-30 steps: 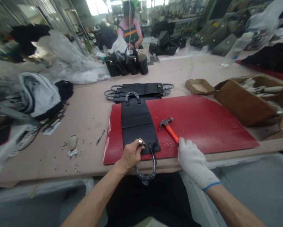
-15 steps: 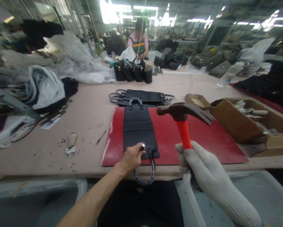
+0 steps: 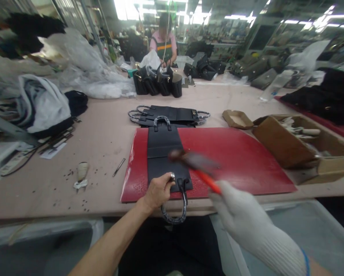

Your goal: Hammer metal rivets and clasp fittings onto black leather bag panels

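A black leather bag panel (image 3: 163,147) with plastic-wrapped handles lies across a red mat (image 3: 223,161). My bare left hand (image 3: 158,190) is closed around a small metal punch (image 3: 172,176), held upright over the panel's near part, beside the near handle (image 3: 185,207). In my gloved right hand (image 3: 237,207) is a hammer (image 3: 208,180) with an orange-red handle; its head is blurred by motion, above the panel and to the right of the punch.
More black panels (image 3: 172,113) lie behind the mat. An open cardboard box (image 3: 283,143) and a small tray (image 3: 237,119) stand at the right. At left are an awl-like tool (image 3: 81,172) and a thin metal rod (image 3: 119,167). A person (image 3: 163,42) is across the table.
The hammer has swung down and left toward the punch, tilting over, and my right hand has turned with it. My left hand still holds the punch on the panel. The whole view has shifted slightly.
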### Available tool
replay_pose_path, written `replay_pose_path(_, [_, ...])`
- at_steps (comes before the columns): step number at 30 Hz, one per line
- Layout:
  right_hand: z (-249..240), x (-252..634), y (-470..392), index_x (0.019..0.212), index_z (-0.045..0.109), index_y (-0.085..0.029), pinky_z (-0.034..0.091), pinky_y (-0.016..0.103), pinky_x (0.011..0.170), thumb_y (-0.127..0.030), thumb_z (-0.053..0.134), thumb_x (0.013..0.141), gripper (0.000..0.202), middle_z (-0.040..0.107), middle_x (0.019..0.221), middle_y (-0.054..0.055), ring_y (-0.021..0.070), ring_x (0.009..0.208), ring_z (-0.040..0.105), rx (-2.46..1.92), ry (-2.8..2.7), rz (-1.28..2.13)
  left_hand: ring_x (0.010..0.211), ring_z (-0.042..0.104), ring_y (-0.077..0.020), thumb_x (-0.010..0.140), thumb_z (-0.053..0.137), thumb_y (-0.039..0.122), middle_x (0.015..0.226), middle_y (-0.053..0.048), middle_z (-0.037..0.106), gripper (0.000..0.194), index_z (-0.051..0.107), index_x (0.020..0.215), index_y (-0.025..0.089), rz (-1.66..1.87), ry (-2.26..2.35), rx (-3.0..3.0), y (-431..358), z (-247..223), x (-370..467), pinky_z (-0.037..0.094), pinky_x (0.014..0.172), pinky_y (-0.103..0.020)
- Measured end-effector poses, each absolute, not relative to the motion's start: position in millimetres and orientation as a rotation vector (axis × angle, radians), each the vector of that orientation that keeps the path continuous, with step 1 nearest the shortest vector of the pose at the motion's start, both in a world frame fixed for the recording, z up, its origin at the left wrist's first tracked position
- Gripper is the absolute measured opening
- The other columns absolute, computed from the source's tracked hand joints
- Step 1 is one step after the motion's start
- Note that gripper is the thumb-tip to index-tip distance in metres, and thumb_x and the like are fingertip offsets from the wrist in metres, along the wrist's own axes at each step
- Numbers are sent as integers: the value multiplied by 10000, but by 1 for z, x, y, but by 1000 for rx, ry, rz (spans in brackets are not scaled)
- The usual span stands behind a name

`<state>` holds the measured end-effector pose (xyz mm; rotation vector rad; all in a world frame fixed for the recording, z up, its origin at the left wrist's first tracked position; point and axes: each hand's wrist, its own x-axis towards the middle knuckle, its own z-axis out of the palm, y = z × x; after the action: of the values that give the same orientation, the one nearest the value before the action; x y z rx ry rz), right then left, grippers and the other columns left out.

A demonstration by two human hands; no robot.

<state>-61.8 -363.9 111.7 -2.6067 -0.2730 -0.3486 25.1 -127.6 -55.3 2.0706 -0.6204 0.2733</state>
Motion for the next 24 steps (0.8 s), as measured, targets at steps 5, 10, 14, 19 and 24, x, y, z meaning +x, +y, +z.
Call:
replay_pose_path(5, [70,-57,-395,893,574,-220,311,322,543,-374,415,1050,271,688,695,51,264,607,686,-2961,-325,-2,758,725,-192,950,526,133,868,-37,725,154,627,1030,217,250,-656,2083,-128,-56,24,535,670,-259])
replay_pose_path(10, [37,-28,-417,966,608,-193,289,319,558,-300,487,1042,178,691,808,69,256,676,678,-3214,81,71,831,737,-193,952,543,129,939,-38,737,174,619,1077,222,272,-646,2073,-128,-55,24,556,734,-266])
replay_pose_path(14, [10,-4,-407,1210,633,-147,454,358,713,-243,528,1001,253,678,1093,141,289,892,664,-3143,-21,-240,832,736,-191,956,545,144,947,-40,743,148,630,1052,218,248,-642,2081,-126,-53,25,563,744,-273])
replay_pose_path(19, [-7,3,-352,1329,609,-140,422,508,1106,-299,605,959,403,606,1339,155,329,1222,553,-2718,-389,-350,868,736,-187,954,542,171,965,-50,754,156,655,1054,212,191,-602,2077,-125,-48,20,573,778,-281])
replay_pose_path(24, [-23,2,-317,1416,566,-124,224,609,1249,-319,703,873,593,520,1490,165,383,1417,398,-2633,-488,-184,851,741,-189,922,606,293,914,-50,755,118,662,970,200,76,-270,1841,-127,-38,31,608,806,-317])
